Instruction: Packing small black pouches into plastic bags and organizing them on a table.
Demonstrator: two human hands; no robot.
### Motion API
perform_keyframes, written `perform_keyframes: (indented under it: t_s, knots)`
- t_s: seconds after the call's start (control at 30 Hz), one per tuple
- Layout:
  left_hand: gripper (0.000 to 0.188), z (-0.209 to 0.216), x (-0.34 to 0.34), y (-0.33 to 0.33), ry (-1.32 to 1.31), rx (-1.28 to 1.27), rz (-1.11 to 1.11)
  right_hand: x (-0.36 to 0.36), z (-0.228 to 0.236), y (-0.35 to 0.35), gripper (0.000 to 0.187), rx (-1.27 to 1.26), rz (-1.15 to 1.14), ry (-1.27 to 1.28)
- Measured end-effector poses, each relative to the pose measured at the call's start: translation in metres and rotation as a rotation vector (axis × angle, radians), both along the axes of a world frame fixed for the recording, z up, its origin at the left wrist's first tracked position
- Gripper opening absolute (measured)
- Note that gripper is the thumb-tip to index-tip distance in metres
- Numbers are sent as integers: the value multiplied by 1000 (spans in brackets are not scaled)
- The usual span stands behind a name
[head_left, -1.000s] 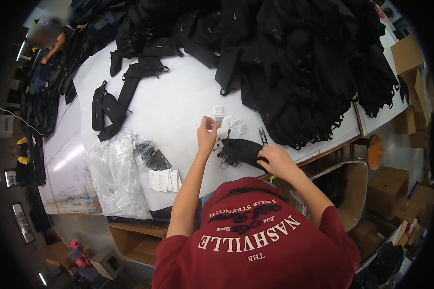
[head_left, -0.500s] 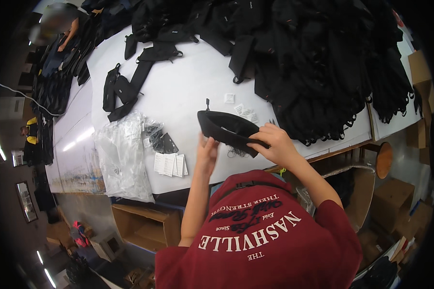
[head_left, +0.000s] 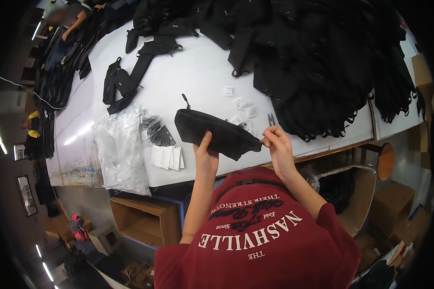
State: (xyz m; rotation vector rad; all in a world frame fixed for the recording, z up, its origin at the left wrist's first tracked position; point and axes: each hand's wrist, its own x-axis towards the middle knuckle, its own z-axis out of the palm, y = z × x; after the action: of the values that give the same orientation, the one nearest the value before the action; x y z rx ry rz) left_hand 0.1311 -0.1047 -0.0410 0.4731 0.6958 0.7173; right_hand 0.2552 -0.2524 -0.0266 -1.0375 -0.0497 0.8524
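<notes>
A black fabric pouch [head_left: 213, 133] is held above the white table, its flat side showing and a short strap or pull [head_left: 185, 100] sticking up at its left end. My left hand [head_left: 206, 155] grips the pouch's lower edge, thumb on the near face and the other fingers hidden behind it. At the pouch's right end, my right hand [head_left: 278, 146] is closed in a pinch; the exact bit between its fingertips is too small to make out. Just beyond that hand lie small thread snips [head_left: 271, 119]. Several small white packets [head_left: 245, 104] are scattered behind the pouch.
A large heap of black pouches [head_left: 313, 72] covers the table's right and far side. On the left lie loose black pouches [head_left: 125, 84], clear plastic bags [head_left: 123, 154] and white cards [head_left: 166, 157]. Cardboard boxes [head_left: 147, 219] stand below the table edge. Another person [head_left: 74, 21] is at far left.
The pouch has moved left and turned, so its flat side shows instead of its open mouth. My right hand has shifted from the pouch's rim to a pinch at its right end.
</notes>
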Motion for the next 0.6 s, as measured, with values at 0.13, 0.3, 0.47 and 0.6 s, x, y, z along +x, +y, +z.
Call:
perform_keyframes:
  t_s: [0.13, 0.3, 0.47, 0.6]
  knots:
    - [38, 8, 5, -6, 124, 143, -130, 11, -7, -5, 9, -164, 71, -256]
    - [37, 36, 13, -10, 273, 206, -468, 23, 21, 26, 23, -22, 262, -422]
    - [41, 42, 15, -12, 287, 213, -551, 32, 30, 46, 17, -40, -75, -832]
    - [40, 39, 12, -10, 302, 159, -499, 32, 40, 43, 11, -126, -33, -963]
